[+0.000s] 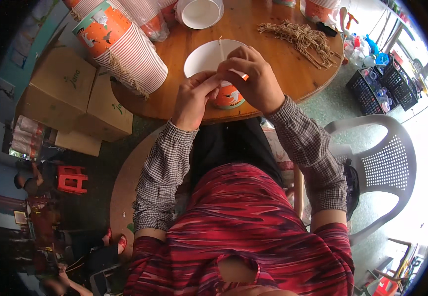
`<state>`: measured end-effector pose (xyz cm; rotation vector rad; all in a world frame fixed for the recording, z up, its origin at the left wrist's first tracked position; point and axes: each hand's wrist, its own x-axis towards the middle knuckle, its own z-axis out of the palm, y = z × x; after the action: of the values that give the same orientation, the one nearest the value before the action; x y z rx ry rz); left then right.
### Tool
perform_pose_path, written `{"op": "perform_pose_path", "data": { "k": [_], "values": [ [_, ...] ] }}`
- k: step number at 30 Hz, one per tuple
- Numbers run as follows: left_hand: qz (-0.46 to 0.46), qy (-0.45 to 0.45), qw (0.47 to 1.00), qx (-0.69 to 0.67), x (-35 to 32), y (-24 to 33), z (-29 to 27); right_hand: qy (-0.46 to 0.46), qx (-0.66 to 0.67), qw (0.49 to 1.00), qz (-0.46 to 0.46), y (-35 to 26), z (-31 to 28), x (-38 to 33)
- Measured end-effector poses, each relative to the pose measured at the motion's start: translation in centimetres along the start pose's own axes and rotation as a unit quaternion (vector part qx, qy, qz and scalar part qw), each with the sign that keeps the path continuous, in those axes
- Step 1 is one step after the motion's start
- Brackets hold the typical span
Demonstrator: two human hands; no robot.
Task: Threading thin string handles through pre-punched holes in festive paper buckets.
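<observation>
In front of me on the table stands a white-lined paper bucket [201, 55] with an orange animal print, its mouth facing up toward me. My two hands meet over its near rim. My right hand [256, 74] is closed in a pinch on a thin tan cord [221, 47], whose knotted end reaches across the bucket's mouth. Close against the right fingertips, my left hand [194, 96] is also closed, its thumb and fingers pinched together beside the bucket's orange wall. What lies between the left fingertips is hidden.
Tall stacks of nested paper buckets [135, 64] lean at the table's left. Another white bucket [201, 14] stands at the back. A bundle of tan cords [302, 42] lies back right. Cardboard boxes [61, 79] are left, a grey plastic chair [396, 163] and black crates [367, 89] right.
</observation>
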<state>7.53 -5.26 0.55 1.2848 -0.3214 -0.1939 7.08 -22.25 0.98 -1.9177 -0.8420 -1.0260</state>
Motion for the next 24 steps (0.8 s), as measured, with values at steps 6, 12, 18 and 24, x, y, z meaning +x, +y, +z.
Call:
{"op": "perform_pose_path", "data": {
  "k": [6, 12, 18, 24],
  "values": [
    [0.042, -0.026, 0.994, 0.097, 0.2, -0.2, -0.3, -0.021, 0.218, 0.941, 0.257, 1.7, 0.7, -0.3],
    [0.088, -0.008, 0.995, 0.039, 0.6, -0.2, -0.1, -0.072, 0.365, 0.875, 0.311, 1.0, 0.6, -1.1],
    [0.146, 0.018, 0.982, 0.121, 0.2, 0.0, 0.1, -0.085, 0.349, 0.880, 0.310, 0.9, 0.6, -1.3],
    [0.176, 0.035, 0.972, 0.154, 0.0, -0.1, 0.5, -0.050, 0.335, 0.890, 0.304, 0.4, 0.8, -1.2]
  ]
}}
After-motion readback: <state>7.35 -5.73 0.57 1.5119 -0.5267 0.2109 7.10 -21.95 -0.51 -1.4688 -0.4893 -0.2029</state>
